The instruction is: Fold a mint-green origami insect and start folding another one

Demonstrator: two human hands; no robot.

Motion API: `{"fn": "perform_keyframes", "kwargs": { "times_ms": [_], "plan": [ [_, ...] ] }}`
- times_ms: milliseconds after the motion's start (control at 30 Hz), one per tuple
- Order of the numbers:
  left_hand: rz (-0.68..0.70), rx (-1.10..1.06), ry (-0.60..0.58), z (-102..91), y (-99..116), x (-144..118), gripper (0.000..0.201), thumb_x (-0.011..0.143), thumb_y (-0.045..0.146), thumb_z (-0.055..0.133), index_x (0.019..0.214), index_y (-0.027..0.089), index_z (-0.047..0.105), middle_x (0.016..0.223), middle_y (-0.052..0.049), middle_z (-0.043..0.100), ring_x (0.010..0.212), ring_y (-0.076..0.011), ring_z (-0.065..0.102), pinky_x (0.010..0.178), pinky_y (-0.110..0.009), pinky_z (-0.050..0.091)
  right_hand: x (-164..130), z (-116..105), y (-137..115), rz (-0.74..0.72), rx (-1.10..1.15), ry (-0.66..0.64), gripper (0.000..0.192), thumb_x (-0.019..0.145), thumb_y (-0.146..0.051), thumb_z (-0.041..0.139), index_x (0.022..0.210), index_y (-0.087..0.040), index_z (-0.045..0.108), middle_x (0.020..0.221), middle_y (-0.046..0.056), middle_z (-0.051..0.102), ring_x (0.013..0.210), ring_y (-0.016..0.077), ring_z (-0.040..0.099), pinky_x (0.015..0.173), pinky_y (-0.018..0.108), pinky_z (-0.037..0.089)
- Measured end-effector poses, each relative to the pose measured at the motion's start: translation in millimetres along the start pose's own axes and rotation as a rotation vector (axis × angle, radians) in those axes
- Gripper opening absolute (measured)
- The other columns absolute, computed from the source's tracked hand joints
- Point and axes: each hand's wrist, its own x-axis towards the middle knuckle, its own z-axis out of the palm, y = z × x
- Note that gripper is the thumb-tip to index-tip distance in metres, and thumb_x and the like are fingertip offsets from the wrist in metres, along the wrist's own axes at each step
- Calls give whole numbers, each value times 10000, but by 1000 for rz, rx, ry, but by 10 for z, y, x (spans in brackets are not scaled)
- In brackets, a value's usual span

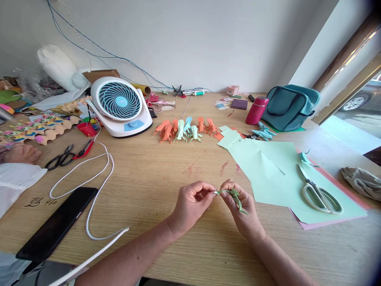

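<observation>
Both hands meet over the front middle of the wooden table around a green folded paper figure (235, 195). My right hand (244, 210) is closed on its body, and thin folded points stick out past the fingers. With thumb and forefinger, my left hand (195, 200) pinches the tip of a narrow strip at the figure's left end. Behind the hands stands a row of similar folded paper figures (180, 130) in orange, pale green and blue. To the right lie green paper sheets (268, 174), with white-handled scissors (320, 194) resting on them.
A white fan (121, 104) stands back left, its white cable (111, 167) looping across the table. A black phone (58, 222) and black-handled scissors (61, 157) lie left. Back right are a pink bottle (256, 110), a teal bag (290, 107) and blue folded paper pieces (264, 132).
</observation>
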Motion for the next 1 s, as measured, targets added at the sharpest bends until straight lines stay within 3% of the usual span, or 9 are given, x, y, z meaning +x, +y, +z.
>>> {"fn": "perform_keyframes", "kwargs": {
  "times_ms": [200,500,567,767,1000],
  "plan": [
    [-74,-71,-14,6,-33,-4,122,852,261,651,840,143,678,638,16,607,475,-73,541,463,-171,449,18,18,-26,-15,-31,17,142,923,-346,618,847,-229,594,781,-17,482,706,136,424,636,266,337],
    [156,79,-4,-18,-25,25,92,853,151,587,821,149,673,673,10,609,508,-59,532,496,-155,451,7,22,-21,5,-59,23,118,890,-327,658,837,-231,614,755,-31,489,666,123,411,608,251,335],
    [135,79,1,-6,-24,22,92,843,145,585,804,146,669,678,7,607,511,-62,531,498,-159,461,7,16,-24,-5,-88,24,117,891,-321,655,833,-228,613,749,-32,488,653,121,409,601,252,333],
    [-93,-64,-28,19,-55,-9,117,851,249,626,826,144,672,629,23,579,467,-71,526,446,-169,450,0,18,-52,-25,-159,27,140,919,-334,608,836,-221,599,753,-22,490,652,129,425,604,261,346],
    [-60,9,28,43,0,-33,113,829,211,617,760,140,671,574,21,581,481,-75,518,486,-175,444,-8,34,-38,-72,-242,45,105,926,-287,588,839,-228,584,753,-29,507,631,119,443,586,254,346]
  ]
}}
